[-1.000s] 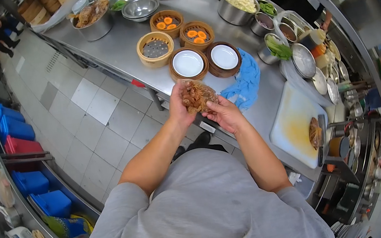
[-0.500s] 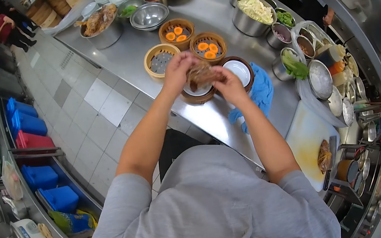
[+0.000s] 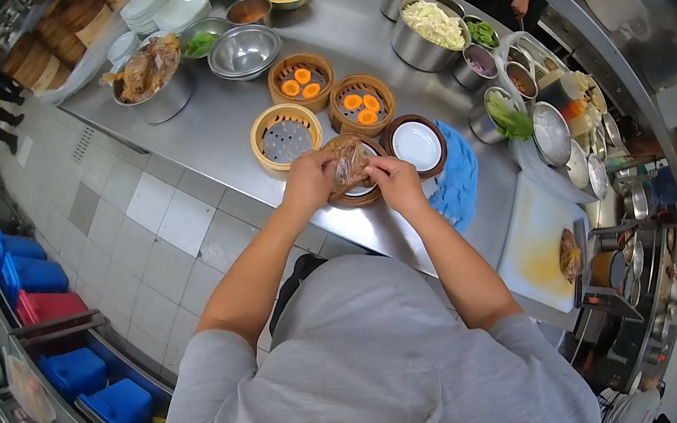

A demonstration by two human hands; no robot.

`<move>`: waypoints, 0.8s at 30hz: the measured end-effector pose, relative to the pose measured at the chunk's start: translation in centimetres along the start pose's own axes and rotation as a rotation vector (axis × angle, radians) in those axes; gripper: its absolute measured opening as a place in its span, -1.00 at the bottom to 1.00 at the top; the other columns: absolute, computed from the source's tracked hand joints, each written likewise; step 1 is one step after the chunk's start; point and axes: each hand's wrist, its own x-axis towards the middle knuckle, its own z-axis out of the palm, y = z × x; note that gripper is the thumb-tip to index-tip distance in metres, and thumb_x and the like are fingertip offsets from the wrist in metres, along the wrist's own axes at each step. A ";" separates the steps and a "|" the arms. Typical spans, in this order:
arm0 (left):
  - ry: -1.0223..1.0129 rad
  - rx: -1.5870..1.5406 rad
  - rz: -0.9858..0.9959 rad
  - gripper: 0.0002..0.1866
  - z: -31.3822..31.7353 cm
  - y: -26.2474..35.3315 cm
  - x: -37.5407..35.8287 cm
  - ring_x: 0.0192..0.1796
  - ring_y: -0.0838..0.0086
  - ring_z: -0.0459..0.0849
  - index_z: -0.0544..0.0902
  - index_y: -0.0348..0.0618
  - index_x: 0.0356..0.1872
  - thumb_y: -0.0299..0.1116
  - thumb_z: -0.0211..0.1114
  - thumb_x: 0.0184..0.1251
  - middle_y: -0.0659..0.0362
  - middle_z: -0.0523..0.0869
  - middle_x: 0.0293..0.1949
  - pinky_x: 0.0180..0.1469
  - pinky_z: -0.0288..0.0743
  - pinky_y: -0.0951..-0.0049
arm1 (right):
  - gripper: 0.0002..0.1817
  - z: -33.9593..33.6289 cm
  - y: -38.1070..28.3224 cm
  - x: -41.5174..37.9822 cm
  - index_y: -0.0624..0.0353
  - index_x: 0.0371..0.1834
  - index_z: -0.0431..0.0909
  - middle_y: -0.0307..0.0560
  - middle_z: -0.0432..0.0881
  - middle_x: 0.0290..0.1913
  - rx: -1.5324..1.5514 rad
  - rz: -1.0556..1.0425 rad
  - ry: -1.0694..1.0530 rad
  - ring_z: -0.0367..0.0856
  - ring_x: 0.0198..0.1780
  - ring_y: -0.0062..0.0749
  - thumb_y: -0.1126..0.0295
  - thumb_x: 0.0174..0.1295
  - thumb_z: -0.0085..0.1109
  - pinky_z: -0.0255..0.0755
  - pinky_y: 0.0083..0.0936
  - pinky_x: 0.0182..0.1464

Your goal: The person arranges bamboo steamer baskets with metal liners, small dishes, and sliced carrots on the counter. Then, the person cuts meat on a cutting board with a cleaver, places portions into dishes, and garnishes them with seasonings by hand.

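A clear plastic bag of brown food is held between my two hands, above a bamboo steamer with a white dish inside. My left hand grips the bag's left side with closed fingers. On its right edge my right hand pinches the plastic. Just right of them stands a dark-rimmed steamer with a white dish. An empty steamer is at the left. Behind are two steamers holding orange slices.
A blue cloth lies beside the steamers on the steel table. At the right are a cutting board and a pot of shredded cabbage. A pot of bagged brown food stands back left. People stand far left and behind the counter.
Both hands and the bag have come down closer to the steamer, and the bag is spread wider between them. The camera view has shifted, so the table appears further left.
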 end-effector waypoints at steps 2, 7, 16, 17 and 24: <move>-0.002 -0.139 -0.018 -0.81 -0.6 0.0 0.3 -0.10 0.08 0.83 0.80 -0.31 -0.09 -0.45 0.40 0.37 -0.16 0.81 -0.20 0.00 0.67 0.18 | -0.74 0.4 -0.9 -0.1 0.25 0.09 0.81 0.18 0.84 -0.04 -0.069 -0.044 0.007 0.84 -0.04 -0.04 0.45 0.37 0.42 0.65 -0.34 0.06; -0.081 -0.316 -0.164 -0.65 -0.8 -0.9 0.7 -0.06 0.04 0.80 0.72 -0.28 0.12 -0.39 0.43 0.35 -0.10 0.80 -0.02 0.08 0.67 0.12 | -0.80 0.0 -4.3 -1.2 0.25 -0.02 0.84 0.13 0.85 -0.09 -0.144 -0.115 0.233 0.84 -0.07 -0.03 0.48 0.32 0.43 0.65 -0.31 0.04; -0.415 0.153 0.314 0.09 -3.6 1.0 3.2 0.47 -0.09 0.40 0.35 -0.09 0.62 -0.23 0.69 -0.03 -0.09 0.52 0.40 0.50 0.42 0.09 | -0.83 -1.0 -6.4 -0.9 0.18 -0.07 0.87 0.07 0.78 -0.19 -0.433 -0.035 0.170 0.76 -0.13 -0.03 0.39 0.35 0.43 0.61 -0.24 0.02; -0.496 0.157 0.284 0.08 -4.0 1.5 3.7 0.46 -0.09 0.43 0.35 -0.08 0.63 -0.30 0.67 -0.03 -0.09 0.56 0.35 0.52 0.40 0.09 | -0.82 -1.2 -7.3 -0.6 0.17 -0.06 0.87 0.08 0.76 -0.21 -0.389 -0.009 0.227 0.75 -0.14 -0.02 0.37 0.37 0.42 0.61 -0.23 0.00; -0.475 0.072 0.358 0.01 -5.2 2.5 4.8 0.41 -0.06 0.52 0.38 -0.09 0.61 -0.51 0.59 0.01 -0.09 0.58 0.33 0.49 0.44 0.09 | -0.78 -0.4 -4.6 1.6 0.23 -0.03 0.78 0.15 0.80 -0.19 -0.175 0.188 0.377 0.78 -0.11 0.04 0.31 0.51 0.28 0.60 -0.24 0.00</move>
